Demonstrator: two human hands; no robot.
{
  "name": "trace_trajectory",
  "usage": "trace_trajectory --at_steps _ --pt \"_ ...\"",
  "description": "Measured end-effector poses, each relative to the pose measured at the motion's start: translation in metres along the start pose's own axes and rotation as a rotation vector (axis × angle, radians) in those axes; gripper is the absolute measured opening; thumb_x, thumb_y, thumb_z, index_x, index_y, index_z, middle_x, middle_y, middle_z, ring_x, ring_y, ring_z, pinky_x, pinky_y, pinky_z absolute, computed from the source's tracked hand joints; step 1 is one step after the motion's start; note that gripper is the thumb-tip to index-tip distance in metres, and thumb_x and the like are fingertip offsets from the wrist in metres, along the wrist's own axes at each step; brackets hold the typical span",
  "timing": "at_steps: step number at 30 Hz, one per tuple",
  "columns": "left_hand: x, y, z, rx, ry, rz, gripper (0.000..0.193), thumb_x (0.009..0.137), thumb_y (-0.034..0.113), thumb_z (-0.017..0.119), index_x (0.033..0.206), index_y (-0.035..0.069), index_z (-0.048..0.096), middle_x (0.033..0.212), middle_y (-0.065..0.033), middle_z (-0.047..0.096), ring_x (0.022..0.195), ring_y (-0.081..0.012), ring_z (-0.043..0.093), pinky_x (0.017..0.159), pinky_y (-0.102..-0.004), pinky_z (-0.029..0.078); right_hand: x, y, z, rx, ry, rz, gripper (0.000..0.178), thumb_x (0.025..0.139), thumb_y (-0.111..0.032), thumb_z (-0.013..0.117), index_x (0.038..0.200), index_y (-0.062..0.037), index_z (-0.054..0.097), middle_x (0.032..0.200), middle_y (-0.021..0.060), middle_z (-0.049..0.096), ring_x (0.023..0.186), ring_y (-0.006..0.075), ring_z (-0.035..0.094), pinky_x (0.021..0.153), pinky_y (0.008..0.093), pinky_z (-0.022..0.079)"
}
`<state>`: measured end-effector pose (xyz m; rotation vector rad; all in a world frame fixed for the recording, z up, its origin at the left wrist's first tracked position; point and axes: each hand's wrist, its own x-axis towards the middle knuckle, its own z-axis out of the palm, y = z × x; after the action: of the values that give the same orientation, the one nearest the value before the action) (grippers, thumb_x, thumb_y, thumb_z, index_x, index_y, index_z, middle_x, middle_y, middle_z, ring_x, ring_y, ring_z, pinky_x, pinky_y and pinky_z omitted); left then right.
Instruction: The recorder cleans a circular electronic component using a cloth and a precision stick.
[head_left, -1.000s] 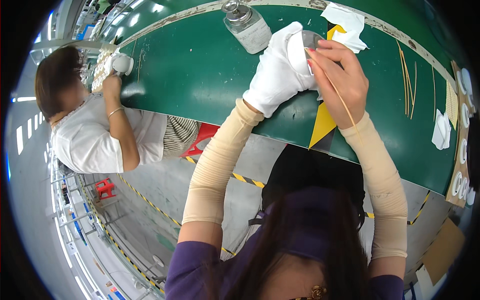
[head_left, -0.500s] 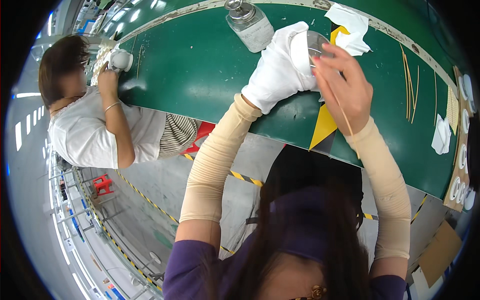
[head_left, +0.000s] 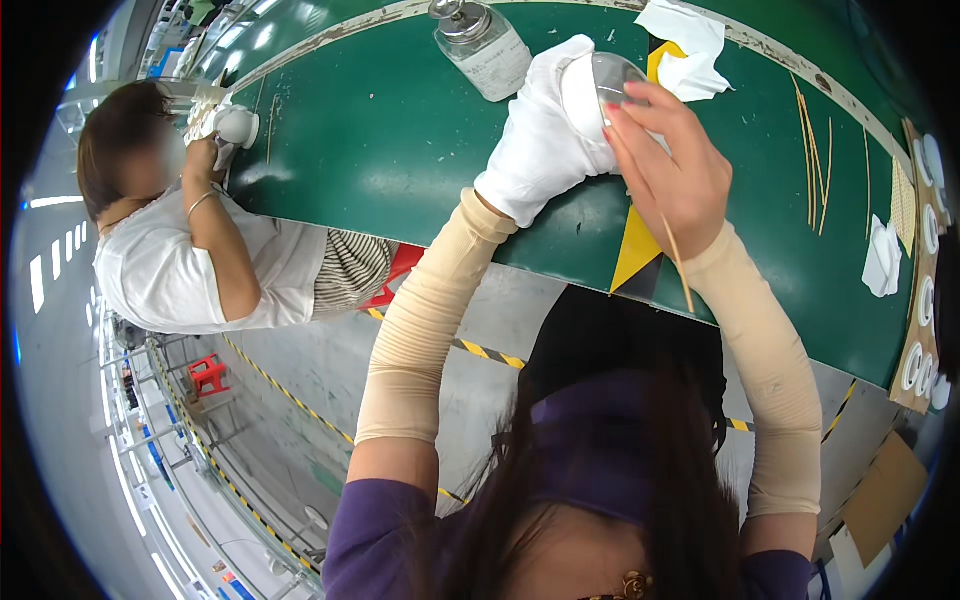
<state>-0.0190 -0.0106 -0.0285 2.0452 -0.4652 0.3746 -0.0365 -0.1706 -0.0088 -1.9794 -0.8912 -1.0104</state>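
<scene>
My left hand [head_left: 545, 140], in a white glove, is closed round a rounded part with a white rim and a clear, glassy dome [head_left: 618, 78]. The glove hides much of that part. My bare right hand [head_left: 680, 155] pinches a thin wooden stick [head_left: 677, 260], whose lower end sticks out below the palm towards my wrist. My right fingertips meet at the inner edge of the dome; the stick's working tip is too small to make out. Both hands are above the green table [head_left: 390, 150], close together.
Beyond my left hand stands a glass bottle [head_left: 490, 62] with a metal top. White cloths [head_left: 690, 70] lie at the far edge, a smaller one [head_left: 882, 258] at right. Loose sticks [head_left: 815, 165] lie near a board with white rings [head_left: 912, 365]. At left a co-worker [head_left: 190, 250] handles a white part [head_left: 237, 126].
Both my hands have shifted slightly left with the domed part and stick. The stick's lower end has swung left. The co-worker's hand has moved down a little beside the white part.
</scene>
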Motion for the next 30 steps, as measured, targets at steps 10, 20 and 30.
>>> trace_trajectory --at_steps 10,20,30 --pt "-0.008 -0.019 0.018 -0.010 0.026 0.040 0.091 0.058 0.022 0.087 0.131 0.005 0.036 0.121 -0.0125 0.049 0.110 -0.0245 0.052 0.095 -0.0323 0.042 -0.012 0.010 -0.006 0.045 -0.032 -0.076 0.024 0.068 0.006 0.073 0.091 0.0005 0.067 0.088 0.0096 0.062 0.091 0.0284 0.066 0.068 0.0307 0.055" --pt "0.001 -0.016 0.014 0.194 -0.066 0.197 0.092 0.061 0.029 0.085 0.133 0.006 0.034 0.122 -0.0115 0.048 0.113 -0.0241 0.050 0.095 -0.0313 0.043 -0.018 0.025 -0.015 0.044 -0.049 -0.155 0.026 0.067 0.005 0.074 0.091 -0.0009 0.065 0.087 0.0074 0.060 0.093 0.0293 0.065 0.065 0.0310 0.055" --pt "0.010 -0.012 0.019 0.672 -0.102 0.445 0.077 0.065 0.040 0.075 0.128 0.006 0.045 0.126 -0.0151 0.046 0.118 -0.0349 0.041 0.098 -0.0387 0.040 -0.006 0.027 -0.014 0.017 -0.041 -0.092 0.018 0.070 -0.001 0.071 0.085 -0.0012 0.064 0.087 0.0069 0.058 0.091 0.0273 0.064 0.066 0.0308 0.055"
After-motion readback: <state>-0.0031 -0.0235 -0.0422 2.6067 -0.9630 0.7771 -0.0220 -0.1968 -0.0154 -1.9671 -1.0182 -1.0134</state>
